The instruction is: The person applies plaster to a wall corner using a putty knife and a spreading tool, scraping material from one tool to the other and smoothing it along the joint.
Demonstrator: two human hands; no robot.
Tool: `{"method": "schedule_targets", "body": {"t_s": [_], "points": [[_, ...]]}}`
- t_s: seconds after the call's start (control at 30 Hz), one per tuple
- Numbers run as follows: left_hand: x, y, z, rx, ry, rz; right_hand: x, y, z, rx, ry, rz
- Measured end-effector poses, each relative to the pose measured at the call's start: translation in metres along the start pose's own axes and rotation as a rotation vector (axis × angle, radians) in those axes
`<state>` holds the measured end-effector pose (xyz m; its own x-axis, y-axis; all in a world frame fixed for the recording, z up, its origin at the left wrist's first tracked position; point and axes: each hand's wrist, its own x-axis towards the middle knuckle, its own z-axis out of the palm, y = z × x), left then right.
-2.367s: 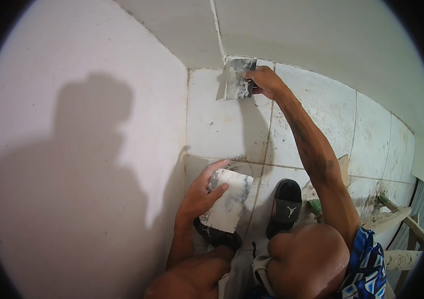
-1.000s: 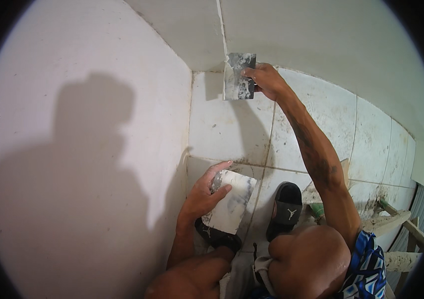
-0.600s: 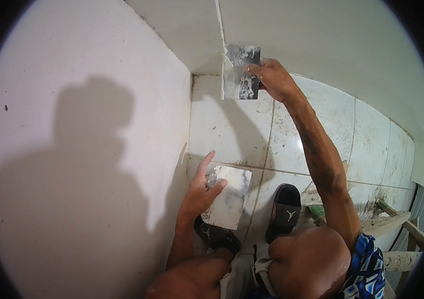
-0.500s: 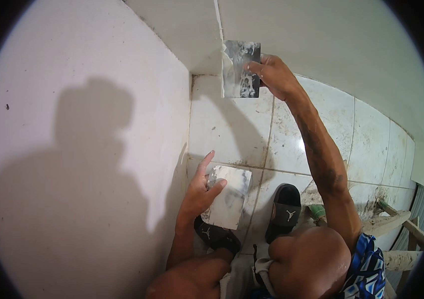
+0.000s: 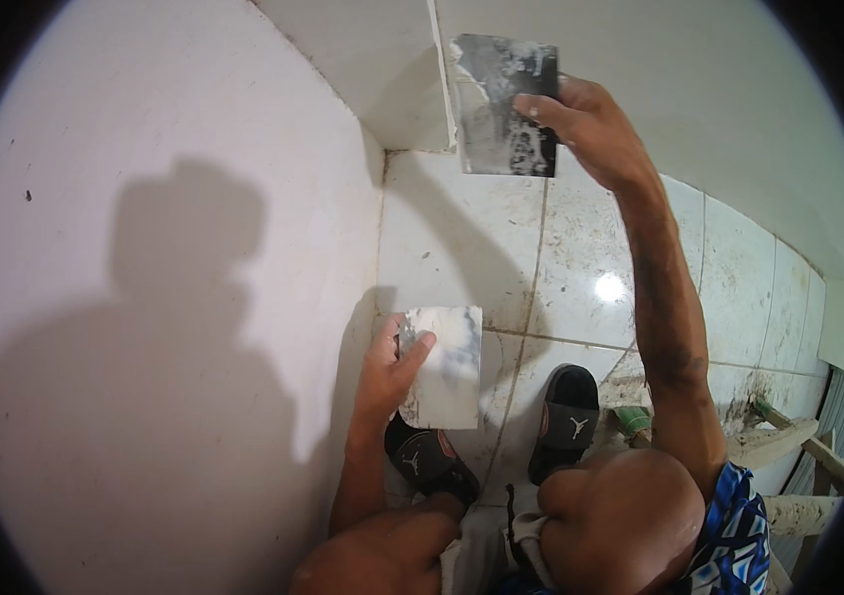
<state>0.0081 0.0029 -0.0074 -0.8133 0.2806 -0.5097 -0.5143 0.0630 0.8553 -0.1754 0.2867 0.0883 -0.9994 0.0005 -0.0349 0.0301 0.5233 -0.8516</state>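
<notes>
Dark scraper (image 5: 491, 109), streaked with white paste, is up by the far wall (image 5: 709, 89), its left edge just beside a raised white seam (image 5: 441, 74); from where I stand I can't tell if they touch. The right hand (image 5: 595, 129) has it pinched by the right edge, thumb flat across the face, other fingers mostly hidden behind. Lower down, the left hand (image 5: 382, 372) grips a pale plate (image 5: 447, 372) likewise, thumb on top, the paste thickest along its upper part. A light emblem marks the strap of each black sandal (image 5: 568, 421) (the only marking I can make out). Bare floor tiles (image 5: 461, 248) lie between the two tools, while the left wall (image 5: 323, 248) runs close beside the left hand. Wooden beams (image 5: 774, 441) crowd the right side.
</notes>
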Motion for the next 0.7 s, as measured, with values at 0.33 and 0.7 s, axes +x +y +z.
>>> {"method": "schedule_targets", "body": {"t_s": [0.33, 0.7], "points": [[0.018, 0.025, 0.005, -0.698, 0.140, -0.133, -0.056, -0.035, -0.002, -0.209, -0.500, -0.679], [0.018, 0.048, 0.003, -0.811, 0.176, -0.025, -0.088, -0.013, 0.024, -0.614, -0.654, -0.852]]}}
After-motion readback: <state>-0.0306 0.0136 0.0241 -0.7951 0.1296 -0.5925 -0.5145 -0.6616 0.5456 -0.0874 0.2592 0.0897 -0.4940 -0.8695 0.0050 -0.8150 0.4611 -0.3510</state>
